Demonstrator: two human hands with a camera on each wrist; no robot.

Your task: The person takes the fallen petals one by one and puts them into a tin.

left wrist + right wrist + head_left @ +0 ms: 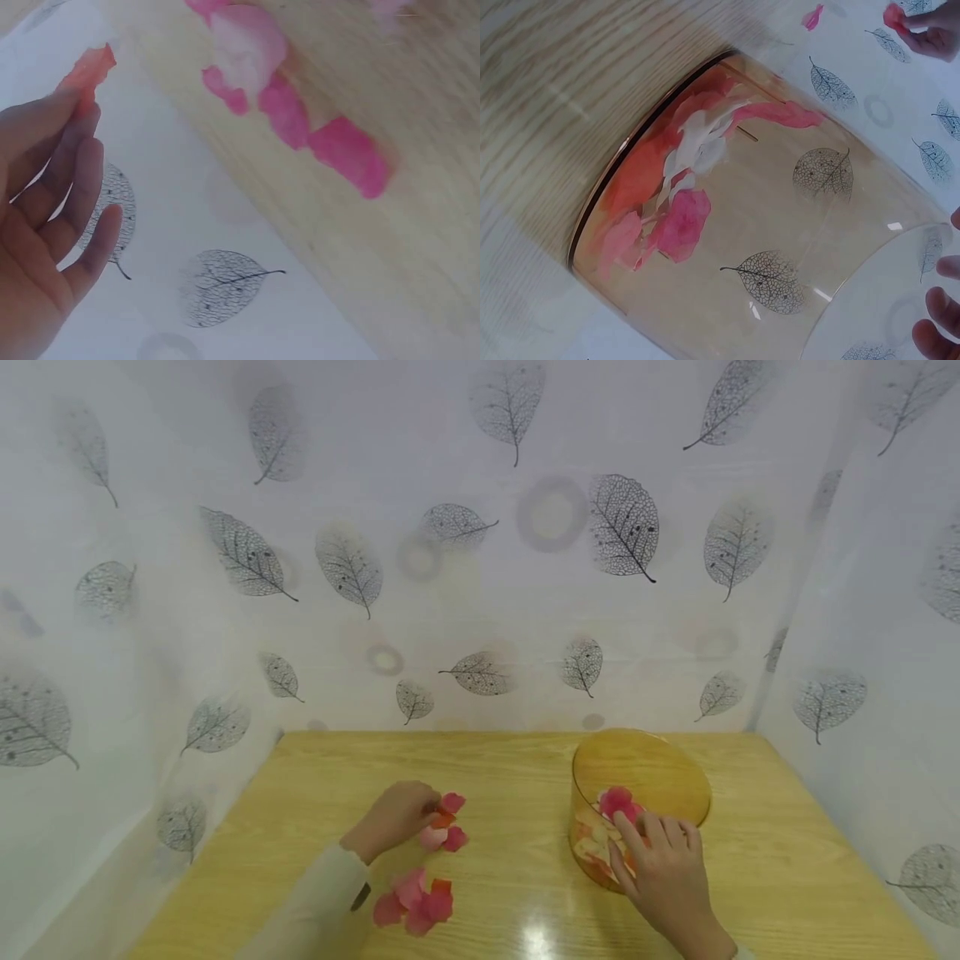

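Observation:
My left hand (397, 818) pinches an orange-red petal (88, 71) between thumb and fingertips, as the left wrist view shows. Close by its fingertips in the head view lie several pink and orange petals (453, 839) on the table. Over the near right rim of a clear amber tub (585, 810) is my right hand (671, 864), its thumb and fingers spread apart. Nothing shows between those fingers (934, 341) in the right wrist view. Pink, white and orange petals (682, 225) are gathered at the bottom of the tub.
Nearer the front edge lies a second cluster of pink and orange petals (416, 902), beside the left sleeve (322, 893). The wood-grain table (517, 777) is enclosed at the back and sides by white sheets (480, 610) with a leaf print.

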